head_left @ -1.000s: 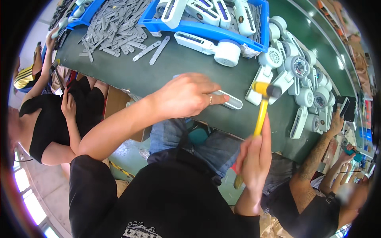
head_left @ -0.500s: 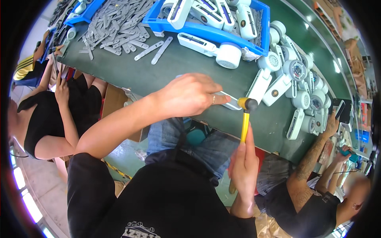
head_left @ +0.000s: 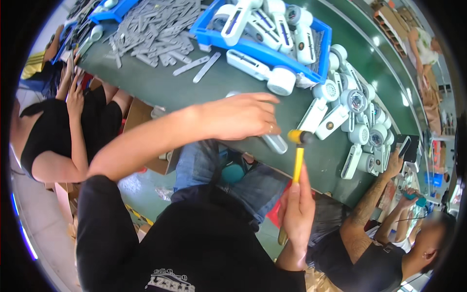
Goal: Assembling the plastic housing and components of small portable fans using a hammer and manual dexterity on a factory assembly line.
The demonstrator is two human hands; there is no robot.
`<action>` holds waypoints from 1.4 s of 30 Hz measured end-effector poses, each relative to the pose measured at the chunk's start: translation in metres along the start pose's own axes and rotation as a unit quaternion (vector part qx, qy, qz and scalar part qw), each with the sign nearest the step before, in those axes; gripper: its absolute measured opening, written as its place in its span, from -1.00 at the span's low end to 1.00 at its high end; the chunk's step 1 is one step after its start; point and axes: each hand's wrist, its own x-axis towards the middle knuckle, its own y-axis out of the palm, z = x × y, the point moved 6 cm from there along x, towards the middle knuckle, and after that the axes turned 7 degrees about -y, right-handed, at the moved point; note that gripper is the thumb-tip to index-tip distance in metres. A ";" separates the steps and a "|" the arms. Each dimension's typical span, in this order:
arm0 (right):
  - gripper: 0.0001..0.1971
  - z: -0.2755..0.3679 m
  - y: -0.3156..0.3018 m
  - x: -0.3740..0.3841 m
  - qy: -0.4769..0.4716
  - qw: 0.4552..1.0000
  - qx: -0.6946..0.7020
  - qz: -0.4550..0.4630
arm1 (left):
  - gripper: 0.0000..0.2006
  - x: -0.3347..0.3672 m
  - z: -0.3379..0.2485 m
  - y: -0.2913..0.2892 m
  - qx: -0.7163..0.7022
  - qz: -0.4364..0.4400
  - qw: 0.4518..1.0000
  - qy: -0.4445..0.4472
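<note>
My left hand (head_left: 245, 117) lies over a pale handheld fan, its fingers curled down around it. The rounded end of the fan's handle (head_left: 276, 144) pokes out below my fingers, close to the table's near edge; the rest is mostly hidden by the hand. In my right hand (head_left: 298, 209) is a small mallet (head_left: 298, 160) with a yellow shaft and a yellow-and-black head. The fingers wrap the shaft, and the head stands upright just right of the handle end, apart from it.
A blue bin (head_left: 262, 48) of pale fans stands at the back, with one fan (head_left: 260, 70) lying before it. Loose grey strips (head_left: 155, 34) pile up at back left. Several fans (head_left: 357, 102) crowd the right. People sit on both sides; a co-worker's hand (head_left: 393, 163) holds a phone.
My left hand's forefinger has drawn back from pointing along the handle. The handle end has shifted slightly left and down; the mallet head is a little lower and farther from it.
</note>
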 end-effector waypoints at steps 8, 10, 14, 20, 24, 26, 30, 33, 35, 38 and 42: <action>-0.44 0.009 0.021 0.001 -0.074 0.997 0.019 0.008 | -0.64 -0.058 0.001 -0.038 -0.004 -0.072 0.993 -0.092; -0.43 0.011 0.028 0.005 -0.073 0.997 0.015 0.021 | -0.64 -0.090 -0.007 -0.040 -0.015 -0.182 0.961 -0.208; -0.43 0.027 0.049 0.014 -0.048 0.998 0.003 0.042 | -0.67 -0.134 -0.016 -0.009 -0.004 -0.272 0.929 -0.251; -0.40 0.075 0.055 -0.002 -0.153 0.988 0.030 -0.008 | -0.71 -0.125 0.018 -0.024 -0.004 -0.259 0.946 -0.196; -0.41 0.049 0.073 0.014 -0.135 0.990 0.027 -0.012 | -0.68 -0.123 0.018 -0.024 -0.022 -0.268 0.945 -0.185; -0.41 0.041 0.100 0.049 -0.136 0.987 -0.074 0.044 | -0.68 -0.125 0.018 -0.022 -0.031 -0.272 0.942 -0.195; -0.40 0.054 0.069 0.012 -0.104 0.994 0.008 0.003 | -0.69 -0.127 0.016 -0.023 -0.046 -0.266 0.940 -0.209; -0.38 0.022 0.085 0.044 -0.088 0.992 -0.076 0.049 | -0.70 -0.121 0.018 -0.024 -0.050 -0.273 0.939 -0.203; -0.39 0.042 0.078 0.023 -0.026 0.998 -0.019 0.054 | -0.72 -0.128 0.023 -0.022 -0.063 -0.283 0.931 -0.220; -0.40 0.073 0.069 -0.002 -0.205 0.978 0.049 0.000 | -0.58 -0.130 0.028 -0.015 -0.108 -0.262 0.929 -0.236; -0.42 0.032 0.100 0.042 -0.194 0.961 -0.170 0.100 | -0.14 -0.133 0.031 -0.008 -0.181 -0.246 0.879 -0.366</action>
